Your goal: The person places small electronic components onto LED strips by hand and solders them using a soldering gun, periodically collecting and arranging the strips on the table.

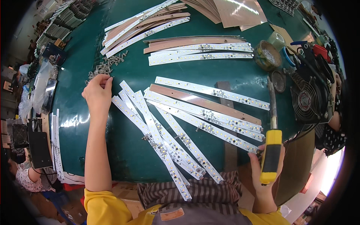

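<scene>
My left hand [96,92] is closed in a pinch at the near edge of a heap of small metal-legged components [107,66]. Whatever is between its fingertips is too small to make out. My right hand [258,179] grips a soldering iron [271,157] by its yellow and black handle, its metal shaft pointing away from me. The thumb of that hand is beside the near end of a white LED strip board [225,134]. More LED strip boards [165,150] lie crossed in a loose pile between my hands, a few with small components on them. A bare brown strip [210,103] lies among the right-hand boards.
Further strip stacks [202,56] lie on the green table [131,71]. At the right are a round bowl [268,54], a small dark dish [278,80] and a black fan [305,99]. Brown sheets [240,13] lie at the back. Other people sit at both sides.
</scene>
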`<control>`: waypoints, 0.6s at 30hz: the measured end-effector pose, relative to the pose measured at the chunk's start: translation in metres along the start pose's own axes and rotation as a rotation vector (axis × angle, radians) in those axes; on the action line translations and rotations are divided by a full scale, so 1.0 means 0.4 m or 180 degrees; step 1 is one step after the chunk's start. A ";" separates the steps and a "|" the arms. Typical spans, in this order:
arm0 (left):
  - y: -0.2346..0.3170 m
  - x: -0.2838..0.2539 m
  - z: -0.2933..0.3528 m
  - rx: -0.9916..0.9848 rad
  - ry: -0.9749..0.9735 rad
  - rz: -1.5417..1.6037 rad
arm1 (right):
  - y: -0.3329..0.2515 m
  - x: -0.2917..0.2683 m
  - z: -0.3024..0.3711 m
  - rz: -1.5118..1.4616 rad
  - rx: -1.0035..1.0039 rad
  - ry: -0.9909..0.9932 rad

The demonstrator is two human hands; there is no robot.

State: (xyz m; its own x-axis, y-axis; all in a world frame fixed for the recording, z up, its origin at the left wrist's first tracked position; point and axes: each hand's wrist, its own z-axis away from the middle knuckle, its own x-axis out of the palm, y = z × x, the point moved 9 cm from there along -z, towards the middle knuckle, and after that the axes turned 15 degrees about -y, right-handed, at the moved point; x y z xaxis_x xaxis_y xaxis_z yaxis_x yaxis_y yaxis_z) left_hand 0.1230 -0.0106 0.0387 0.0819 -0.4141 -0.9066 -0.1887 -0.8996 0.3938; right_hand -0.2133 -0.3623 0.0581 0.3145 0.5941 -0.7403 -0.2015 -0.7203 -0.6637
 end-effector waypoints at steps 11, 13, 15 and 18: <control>0.037 -0.012 0.022 -0.0169 -0.0065 -0.0725 | 0.015 0.058 0.123 -0.0837 0.0453 -0.0499; 0.036 -0.024 0.029 -0.0221 -0.0159 -0.0768 | -0.015 0.064 0.111 -0.0770 0.0127 -0.0686; 0.042 -0.028 0.041 -0.0150 -0.0124 -0.0708 | -0.025 0.064 0.095 -0.0686 0.0004 -0.0779; 0.074 -0.024 0.070 0.0097 -0.0112 -0.0356 | -0.017 0.074 0.094 -0.0894 0.0124 -0.0967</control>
State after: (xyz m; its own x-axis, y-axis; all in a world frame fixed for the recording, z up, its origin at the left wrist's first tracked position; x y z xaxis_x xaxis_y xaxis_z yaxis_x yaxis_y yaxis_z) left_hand 0.0893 -0.0292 0.0545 0.0697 -0.3057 -0.9496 -0.2099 -0.9351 0.2856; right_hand -0.2376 -0.3264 0.0366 0.0754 0.8485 -0.5237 -0.1837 -0.5044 -0.8437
